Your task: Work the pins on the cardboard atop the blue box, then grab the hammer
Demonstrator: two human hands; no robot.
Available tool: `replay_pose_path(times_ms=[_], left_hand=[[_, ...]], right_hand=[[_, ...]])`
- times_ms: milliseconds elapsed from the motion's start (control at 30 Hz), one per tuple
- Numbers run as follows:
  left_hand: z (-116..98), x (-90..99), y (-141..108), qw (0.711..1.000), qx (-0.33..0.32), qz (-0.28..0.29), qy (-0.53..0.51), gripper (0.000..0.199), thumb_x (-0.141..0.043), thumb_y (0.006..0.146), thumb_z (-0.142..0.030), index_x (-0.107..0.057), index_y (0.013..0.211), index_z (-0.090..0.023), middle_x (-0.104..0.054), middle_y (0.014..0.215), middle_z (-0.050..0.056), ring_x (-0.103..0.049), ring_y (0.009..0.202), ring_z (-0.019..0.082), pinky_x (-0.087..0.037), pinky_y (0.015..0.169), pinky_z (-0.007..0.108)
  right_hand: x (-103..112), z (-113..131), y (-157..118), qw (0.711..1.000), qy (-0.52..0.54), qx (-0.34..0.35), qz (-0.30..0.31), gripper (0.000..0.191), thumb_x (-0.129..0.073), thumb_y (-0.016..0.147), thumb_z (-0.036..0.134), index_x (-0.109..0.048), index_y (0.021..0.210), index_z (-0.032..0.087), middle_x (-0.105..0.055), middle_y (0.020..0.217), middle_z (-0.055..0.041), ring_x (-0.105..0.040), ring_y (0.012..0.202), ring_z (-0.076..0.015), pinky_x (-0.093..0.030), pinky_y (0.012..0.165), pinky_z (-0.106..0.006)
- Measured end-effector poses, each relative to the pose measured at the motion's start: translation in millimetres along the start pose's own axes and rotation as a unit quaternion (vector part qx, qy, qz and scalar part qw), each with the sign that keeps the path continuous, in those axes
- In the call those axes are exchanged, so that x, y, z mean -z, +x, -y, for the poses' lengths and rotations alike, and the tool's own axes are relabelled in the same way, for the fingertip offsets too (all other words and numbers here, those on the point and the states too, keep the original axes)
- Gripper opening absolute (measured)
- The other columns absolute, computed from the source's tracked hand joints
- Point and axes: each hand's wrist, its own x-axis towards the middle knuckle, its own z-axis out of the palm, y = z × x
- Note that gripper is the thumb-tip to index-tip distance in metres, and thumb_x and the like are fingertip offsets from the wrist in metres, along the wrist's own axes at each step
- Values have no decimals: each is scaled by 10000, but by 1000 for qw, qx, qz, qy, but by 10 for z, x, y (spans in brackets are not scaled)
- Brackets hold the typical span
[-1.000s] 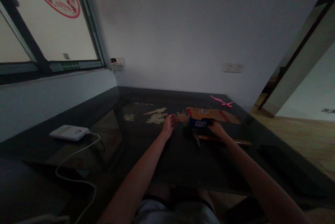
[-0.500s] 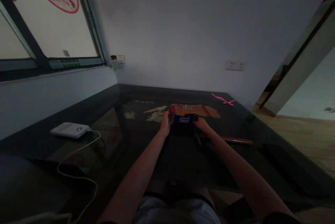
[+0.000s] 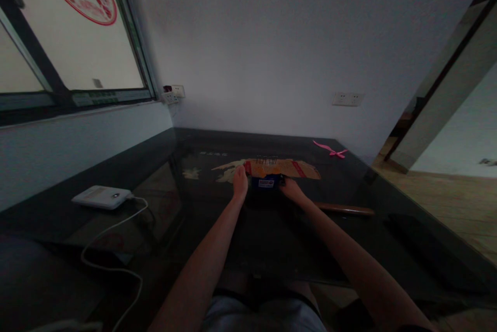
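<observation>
Holding blue box (image 3: pixel 266 183) below frame centre | right hand (image 3: pixel 292 189) pinching its right edge | left hand (image 3: pixel 240 183) alongside, finger grip unclear

head | worn on the head, above and behind the grip of the right hand (image 3: pixel 292 191) on the blue box (image 3: pixel 266 183) | faces forward and down | set back, both forearms (image 3: pixel 212 249) in frame | wall (image 3: pixel 248 62) beyond the grip

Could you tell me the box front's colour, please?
The box front is dark blue; head view.
</observation>
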Motion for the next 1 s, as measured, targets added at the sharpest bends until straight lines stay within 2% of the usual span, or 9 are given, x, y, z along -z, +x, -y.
replay_pose_path(times_ms=[67,133,300,433,600,867,1000], left_hand=[[-36,57,14,996,-62,-26,62,131,-561,792,-285,-569,682,-214,-548,682,20,-537,812,196,-376,721,237],[-79,98,13,989,-90,-41,111,113,-594,766,-269,-576,666,-218,-528,630,18,-534,793,216,-367,727,247],[-143,123,-17,972,-108,-24,206,131,-622,737,-267,-595,621,-214,-557,622,43,-556,831,257,-361,788,287],[-174,138,-30,959,-109,-30,258,51,-648,705,-251,-640,742,-217,-621,705,63,-573,904,287,-341,870,338],[-264,162,-71,951,-102,-36,290,182,-669,680,-240,-633,858,-229,-662,816,89,-560,1013,313,-338,893,361],[-388,147,-145,897,-115,-12,427,231,-627,711,-295,-628,937,-246,-667,843,111,-588,967,338,-378,854,404],[-458,161,-162,837,-103,14,537,257,-532,776,-346,-602,1002,-245,-666,911,110,-610,931,305,-421,808,400]], right_hand=[[0,14,-61,1000,-2,4,6,304,-529,878,303,-541,1150,169,-564,1153,-79,-579,968,-196,-495,804,-396],[7,28,-127,1000,-4,11,10,300,-529,878,302,-543,1148,172,-563,1155,-78,-578,971,-195,-493,807,-395],[37,76,-261,1000,-7,15,11,287,-524,881,301,-550,1138,175,-566,1155,-78,-576,974,-194,-489,819,-397],[48,109,-307,1000,-5,16,5,298,-527,879,300,-545,1147,169,-563,1160,-80,-575,981,-198,-487,822,-406],[27,118,-329,1000,-10,11,1,296,-530,878,302,-546,1144,174,-564,1156,-78,-576,977,-196,-490,815,-397],[46,169,-388,1000,-24,14,10,279,-532,877,303,-559,1120,168,-581,1122,-71,-585,957,-191,-494,802,-386],[70,226,-434,999,-40,14,6,297,-531,877,298,-547,1145,172,-558,1172,-80,-569,998,-202,-482,832,-407]])
